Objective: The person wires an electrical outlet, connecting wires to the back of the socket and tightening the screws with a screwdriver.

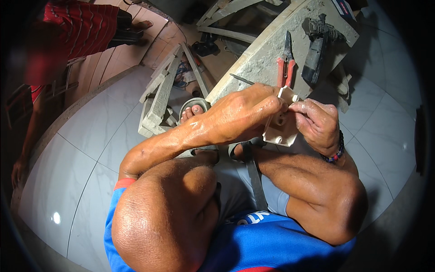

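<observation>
A white plastic electrical socket plate point(280, 135), with round holes and corner posts, is held up between my hands above my knees. My left hand point(251, 109) is closed around its left side, the thumb near its upper end. My right hand point(317, 120) is closed in a pinch against the plate's upper right part; what lies between those fingertips is hidden. A slim dark rod point(241, 79) shows just beyond my left knuckles, and I cannot tell whether that hand grips it. Behind the plate, red-handled pliers point(286, 63) lie with their jaws pointing away.
The pliers rest on a rough, dusty board point(260, 59), beside a dusty black power tool point(317, 50) and a box point(344, 9). Wooden trestles point(161, 97) stand to the left, with tangled wires point(182, 75) nearby. Another person in a red striped shirt point(81, 29) is at far left.
</observation>
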{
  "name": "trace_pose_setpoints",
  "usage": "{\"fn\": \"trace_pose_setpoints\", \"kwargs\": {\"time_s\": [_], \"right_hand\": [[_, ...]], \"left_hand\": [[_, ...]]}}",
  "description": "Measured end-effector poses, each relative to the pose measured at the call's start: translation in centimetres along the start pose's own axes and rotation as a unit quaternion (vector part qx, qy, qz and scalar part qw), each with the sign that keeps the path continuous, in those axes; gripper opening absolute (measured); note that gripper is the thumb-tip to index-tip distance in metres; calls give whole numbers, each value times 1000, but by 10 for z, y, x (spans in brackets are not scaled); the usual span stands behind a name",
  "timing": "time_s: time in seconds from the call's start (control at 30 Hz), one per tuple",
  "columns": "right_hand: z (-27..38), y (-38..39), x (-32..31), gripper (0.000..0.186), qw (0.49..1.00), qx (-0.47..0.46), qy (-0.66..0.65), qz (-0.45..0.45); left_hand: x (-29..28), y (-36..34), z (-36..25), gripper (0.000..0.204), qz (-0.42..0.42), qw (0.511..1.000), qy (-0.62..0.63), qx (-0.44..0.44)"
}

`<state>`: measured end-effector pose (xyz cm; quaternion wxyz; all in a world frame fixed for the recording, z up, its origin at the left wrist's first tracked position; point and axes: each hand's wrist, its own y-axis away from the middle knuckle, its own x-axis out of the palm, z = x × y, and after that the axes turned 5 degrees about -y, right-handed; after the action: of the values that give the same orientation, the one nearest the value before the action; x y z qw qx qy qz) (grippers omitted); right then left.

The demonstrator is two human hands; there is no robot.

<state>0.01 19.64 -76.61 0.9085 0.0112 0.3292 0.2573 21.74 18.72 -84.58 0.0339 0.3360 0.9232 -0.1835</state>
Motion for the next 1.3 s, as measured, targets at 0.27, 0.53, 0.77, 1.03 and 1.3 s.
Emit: {"fn": "trace_pose_setpoints", "kwargs": {"time_s": [0.27, 0.53, 0.77, 1.03, 1.3], "right_hand": [[2, 3, -1, 16, 996, 74, -55, 10], [-1, 0, 6, 11, 998, 49, -39, -23], [1, 0, 8, 9, 995, 81, -49, -34], [1, -1, 20, 9, 992, 76, -42, -91], [3, -3, 23, 8, 988, 64, 8, -137]], "left_hand": [[0, -1, 1, 42, 2, 1000, -21, 0], [2, 0, 2, 44, -1, 998, -66, 3], [3, 0, -1, 45, -6, 997, -79, -8], [2, 1, 5, 46, -15, 993, -113, 16], [8, -3, 10, 40, -41, 986, -161, 34]]}}
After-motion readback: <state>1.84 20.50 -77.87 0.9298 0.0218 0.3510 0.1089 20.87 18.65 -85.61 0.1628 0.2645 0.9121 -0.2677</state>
